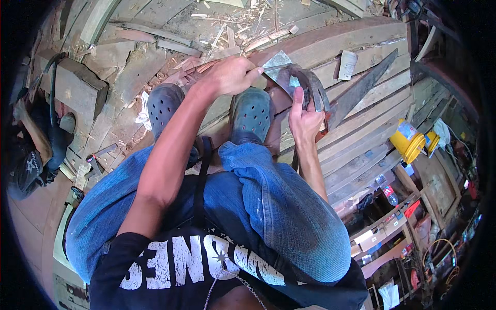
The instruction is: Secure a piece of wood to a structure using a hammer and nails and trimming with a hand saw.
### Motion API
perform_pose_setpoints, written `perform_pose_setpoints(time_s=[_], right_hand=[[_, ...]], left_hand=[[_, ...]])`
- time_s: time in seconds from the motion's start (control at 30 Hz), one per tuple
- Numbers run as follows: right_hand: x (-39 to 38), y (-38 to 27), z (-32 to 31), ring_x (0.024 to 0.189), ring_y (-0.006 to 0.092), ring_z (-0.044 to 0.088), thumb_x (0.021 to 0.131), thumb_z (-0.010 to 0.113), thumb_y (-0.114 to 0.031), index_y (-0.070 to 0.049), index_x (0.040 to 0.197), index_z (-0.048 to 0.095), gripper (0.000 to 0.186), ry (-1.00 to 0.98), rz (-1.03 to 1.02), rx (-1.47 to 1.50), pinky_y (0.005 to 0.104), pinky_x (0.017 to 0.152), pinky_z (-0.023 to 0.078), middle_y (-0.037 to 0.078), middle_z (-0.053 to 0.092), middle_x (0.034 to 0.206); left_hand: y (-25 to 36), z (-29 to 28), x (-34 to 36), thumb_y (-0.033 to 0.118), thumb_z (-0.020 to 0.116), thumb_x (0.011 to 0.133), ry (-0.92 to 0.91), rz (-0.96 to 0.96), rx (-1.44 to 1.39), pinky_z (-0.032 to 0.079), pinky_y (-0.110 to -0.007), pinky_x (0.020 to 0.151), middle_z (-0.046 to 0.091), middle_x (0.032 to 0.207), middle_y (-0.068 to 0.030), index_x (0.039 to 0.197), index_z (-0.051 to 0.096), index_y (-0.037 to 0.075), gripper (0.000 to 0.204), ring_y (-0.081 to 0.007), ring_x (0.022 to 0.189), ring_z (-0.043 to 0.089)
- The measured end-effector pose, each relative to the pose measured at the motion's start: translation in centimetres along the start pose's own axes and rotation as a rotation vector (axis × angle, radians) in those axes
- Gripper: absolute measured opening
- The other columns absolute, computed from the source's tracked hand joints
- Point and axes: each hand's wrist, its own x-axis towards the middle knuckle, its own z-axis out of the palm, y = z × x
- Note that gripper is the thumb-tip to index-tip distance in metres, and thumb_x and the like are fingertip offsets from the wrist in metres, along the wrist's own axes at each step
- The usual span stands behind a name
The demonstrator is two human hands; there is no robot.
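Note:
In front of my feet, my left hand is closed, and a thin dark rod sticks out of it to the right. The rod runs toward a dark, curved piece, whose exact kind I cannot make out. My right hand grips the lower part of that curved piece, thumb up along it. An orange-red part shows just beside the right hand. Behind the rod lies a shiny grey sheet on the wood. Both my clogs rest between my arms on the planks.
Wooden planks slope off to the right, with a dark pointed board lying across them. Wood shavings litter the far side. A yellow bucket stands at the right. Another person sits at the far left near a thick timber block.

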Motion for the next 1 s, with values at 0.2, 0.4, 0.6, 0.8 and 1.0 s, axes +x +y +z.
perform_pose_setpoints(time_s=[0.2,0.4,0.6,0.8,1.0], right_hand=[[0.1,0.2,0.1,0.104,0.0305,0.063,0.094,0.058,-0.032,0.004,0.118,0.06,0.043,-0.013,0.017,-0.011,0.0367,0.092,0.046,0.021,0.066,0.11],[0.2,1.0,0.5,0.09,0.0317,0.068,0.091,0.061,-0.03,-0.001,0.112,0.065,0.035,0.1,-0.102,-0.04,0.0375,0.076,0.051,0.019,0.069,0.099],[0.1,0.0,-0.1,0.091,0.0284,0.067,0.094,0.058,-0.029,0.005,0.11,0.064,0.038,-0.037,0.156,-0.13,0.0341,0.077,0.05,0.025,0.067,0.097],[0.3,4.7,0.1,0.054,0.0112,0.049,0.094,0.054,-0.045,0.002,0.079,0.064,0.05,0.205,0.158,0.041,0.029,0.051,0.04,0.003,0.053,0.055],[0.3,4.4,-0.2,0.054,0.0109,0.048,0.095,0.053,-0.046,0.002,0.077,0.063,0.052,0.201,0.143,-0.02,0.0291,0.051,0.039,0.002,0.053,0.056]], left_hand=[[0.0,0.0,-0.1,0.04,0.048,0.094,0.016,-0.029,0.004,0.049,-0.046,0.077,0.065,0.081,-0.0243,0.093,0.068,0.001,0.044,-0.038,0.08,0.064],[-0.8,0.6,0.3,0.043,0.048,0.094,0.021,0.048,0.031,0.05,-0.044,0.077,0.065,0.082,-0.0245,0.1,0.068,0.002,0.046,-0.037,0.079,0.065],[-0.5,-0.1,0.0,0.043,0.048,0.095,-0.013,-0.034,0.047,0.049,-0.047,0.075,0.064,0.078,-0.0248,0.089,0.066,-0.001,0.048,-0.038,0.077,0.064],[-1.4,0.9,0.5,0.043,0.043,0.097,0.012,0.014,0.027,0.048,-0.047,0.074,0.063,0.072,-0.0235,0.08,0.063,-0.003,0.053,-0.037,0.073,0.063],[-0.9,0.9,0.6,0.047,0.039,0.098,-0.033,-0.022,0.036,0.048,-0.046,0.073,0.062,0.07,-0.0214,0.073,0.062,-0.002,0.059,-0.0343,0.071,0.063]])
